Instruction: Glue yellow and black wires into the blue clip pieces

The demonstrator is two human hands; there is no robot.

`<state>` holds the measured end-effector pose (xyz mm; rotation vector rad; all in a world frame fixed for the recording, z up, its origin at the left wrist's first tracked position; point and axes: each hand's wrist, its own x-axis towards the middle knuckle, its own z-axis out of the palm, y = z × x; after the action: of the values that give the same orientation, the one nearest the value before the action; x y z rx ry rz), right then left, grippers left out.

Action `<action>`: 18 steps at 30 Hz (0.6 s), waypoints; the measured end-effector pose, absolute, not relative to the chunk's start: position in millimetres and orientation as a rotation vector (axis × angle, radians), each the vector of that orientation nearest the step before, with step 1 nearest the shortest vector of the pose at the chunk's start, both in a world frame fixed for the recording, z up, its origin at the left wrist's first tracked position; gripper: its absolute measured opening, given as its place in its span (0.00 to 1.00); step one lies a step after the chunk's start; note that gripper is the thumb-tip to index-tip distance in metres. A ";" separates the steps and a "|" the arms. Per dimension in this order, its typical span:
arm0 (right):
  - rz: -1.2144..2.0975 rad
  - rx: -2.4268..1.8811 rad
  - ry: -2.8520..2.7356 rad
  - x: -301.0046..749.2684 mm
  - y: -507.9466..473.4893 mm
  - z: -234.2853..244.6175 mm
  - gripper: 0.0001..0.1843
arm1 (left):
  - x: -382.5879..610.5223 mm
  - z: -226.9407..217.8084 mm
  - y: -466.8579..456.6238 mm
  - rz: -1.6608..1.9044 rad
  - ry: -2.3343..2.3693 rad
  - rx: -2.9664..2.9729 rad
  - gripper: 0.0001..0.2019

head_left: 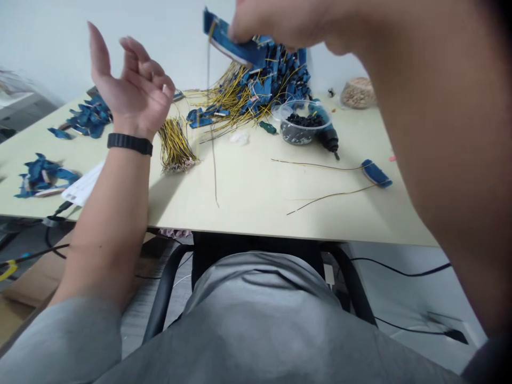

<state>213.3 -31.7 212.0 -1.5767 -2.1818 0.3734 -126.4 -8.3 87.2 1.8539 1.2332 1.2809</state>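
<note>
My right hand (280, 21) is raised close to the camera and pinches a blue flat part (234, 42) with a thin yellow wire (212, 149) hanging down from it to the table. My left hand (130, 85) is lifted above the table's left side, palm facing me, fingers loosely curled and apart, holding nothing. A black band sits on its wrist. Just right of that wrist lies a bundle of yellow wires (176, 146). Behind, a big heap of blue parts with yellow wires (260, 88) fills the far middle of the table (248, 208).
A clear tub of small black pieces (300, 125) and a dark power screwdriver (326, 133) stand at the back right. One blue part with wires (376, 173) lies to the right. Small blue piles (42, 176) and a paper sheet (86, 184) sit at the left. A chair is under the table.
</note>
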 end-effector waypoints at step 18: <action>0.307 -1.822 -2.171 296.6 -15.5 123.1 0.10 | 35.9 56.2 -48.4 0.886 1.400 2.288 0.35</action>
<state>296.6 -15.5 123.1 -1.8218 -2.1709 0.3066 35.9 -48.4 56.2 2.2878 1.4000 0.8865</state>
